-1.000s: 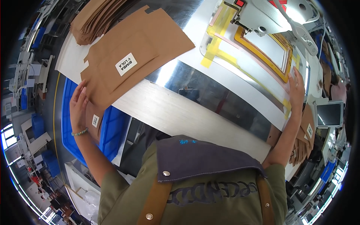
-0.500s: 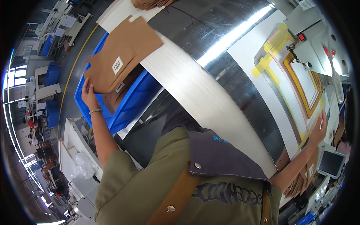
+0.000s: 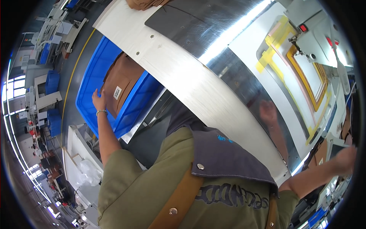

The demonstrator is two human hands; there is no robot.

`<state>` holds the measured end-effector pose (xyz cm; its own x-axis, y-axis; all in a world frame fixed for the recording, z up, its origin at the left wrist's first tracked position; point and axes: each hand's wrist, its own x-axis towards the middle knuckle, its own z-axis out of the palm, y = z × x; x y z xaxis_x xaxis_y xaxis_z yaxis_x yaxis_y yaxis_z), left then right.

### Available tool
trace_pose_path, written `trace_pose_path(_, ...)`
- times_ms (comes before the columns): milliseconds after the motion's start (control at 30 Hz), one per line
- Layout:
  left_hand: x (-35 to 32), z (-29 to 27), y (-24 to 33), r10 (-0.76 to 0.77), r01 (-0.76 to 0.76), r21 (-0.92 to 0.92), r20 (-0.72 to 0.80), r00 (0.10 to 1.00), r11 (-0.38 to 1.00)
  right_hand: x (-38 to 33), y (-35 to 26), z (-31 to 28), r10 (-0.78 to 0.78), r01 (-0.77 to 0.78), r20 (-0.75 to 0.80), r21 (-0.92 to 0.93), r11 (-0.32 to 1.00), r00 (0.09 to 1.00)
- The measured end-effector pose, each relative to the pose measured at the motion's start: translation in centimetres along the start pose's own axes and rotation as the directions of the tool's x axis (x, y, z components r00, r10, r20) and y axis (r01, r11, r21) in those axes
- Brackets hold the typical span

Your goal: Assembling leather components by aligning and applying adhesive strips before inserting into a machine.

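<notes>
A long shiny metal table (image 3: 198, 80) crosses a workshop floor, with a sewing machine (image 3: 320, 42) at two o'clock. At nine o'clock a blue bin (image 3: 91, 82) holds brown fabric pieces (image 3: 124, 82). The left hand (image 3: 99, 101) rests flat on them, fingers spread. The right hand (image 3: 345, 160), at four o'clock, is blurred; its grip cannot be told.

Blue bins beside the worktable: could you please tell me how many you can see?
1 near at hand: the blue bin holding brown fabric pieces, under the worktable edge, with the left hand on it. Smaller blue containers far left are too blurred to count.
</notes>
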<state>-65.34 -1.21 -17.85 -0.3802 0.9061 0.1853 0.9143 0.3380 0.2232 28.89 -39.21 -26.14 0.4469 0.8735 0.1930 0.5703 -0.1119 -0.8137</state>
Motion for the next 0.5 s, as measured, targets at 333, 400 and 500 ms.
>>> trace_pose_path(333, 5.0, 3.0, 7.8, 0.555, -0.438, -0.342, 0.508, 0.658, 0.832, -5.9, 5.6, 28.9, 0.506, -0.967, 0.824, 0.235, 0.100, 0.253)
trace_pose_path(400, 4.9, 2.2, 11.0, 0.432, -0.214, -0.478, 0.409, 0.804, 0.852, -5.1, 6.7, 18.3, 0.620, -0.942, 0.711, 0.291, 0.169, 0.331)
trace_pose_path(500, 5.9, -3.2, 18.4, 0.406, -0.377, -0.327, 0.022, 0.914, 0.866, -8.4, 4.3, 3.7, 0.643, -0.808, 0.490, 0.338, 0.482, 0.589)
